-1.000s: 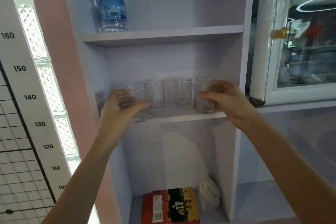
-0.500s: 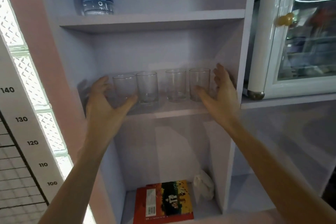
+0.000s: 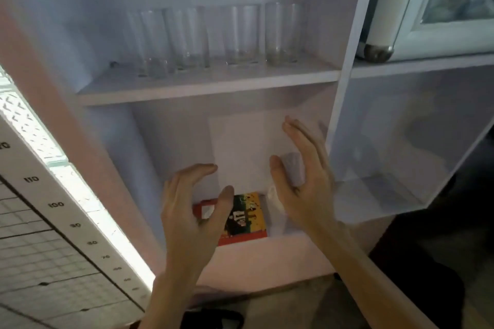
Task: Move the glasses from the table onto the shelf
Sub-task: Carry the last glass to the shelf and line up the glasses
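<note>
Several clear drinking glasses stand in a row on the pale shelf (image 3: 208, 85), blurred by motion: the leftmost glass (image 3: 149, 40), two middle glasses (image 3: 187, 35) (image 3: 242, 33), and the rightmost glass (image 3: 282, 32). My left hand (image 3: 192, 216) and my right hand (image 3: 302, 176) hang well below that shelf, in front of the lower compartment. Both hands are empty with fingers spread, and neither touches a glass. The table is out of view.
A red and yellow box (image 3: 246, 219) lies on the lower compartment's floor, with a white crumpled thing (image 3: 275, 197) beside it. A white cabinet with a glass door (image 3: 438, 0) stands at upper right. A height chart (image 3: 40, 222) covers the wall at left.
Both hands have let go of the outer glasses and dropped down from the shelf to the lower compartment. The view has tilted downward, so the bottle shelf is gone from view.
</note>
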